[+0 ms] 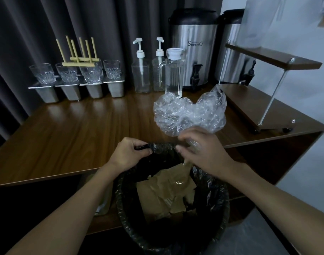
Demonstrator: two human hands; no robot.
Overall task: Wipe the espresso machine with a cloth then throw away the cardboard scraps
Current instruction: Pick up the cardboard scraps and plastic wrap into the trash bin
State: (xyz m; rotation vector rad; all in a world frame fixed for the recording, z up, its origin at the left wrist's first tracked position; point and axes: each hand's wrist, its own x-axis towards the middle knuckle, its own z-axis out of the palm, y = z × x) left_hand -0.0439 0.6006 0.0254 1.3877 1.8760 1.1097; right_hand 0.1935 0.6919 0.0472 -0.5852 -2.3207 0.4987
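Left hand (129,153) grips the bin liner (163,147); right hand (203,151) pinches crumpled clear plastic (190,113).

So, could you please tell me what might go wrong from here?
The left hand pinches only the rim of the bin bag; if it slips, the bag could sag down over the cardboard scraps. The clear plastic that the right hand holds seems near the glass pitcher, so a careless swing might knock it over.
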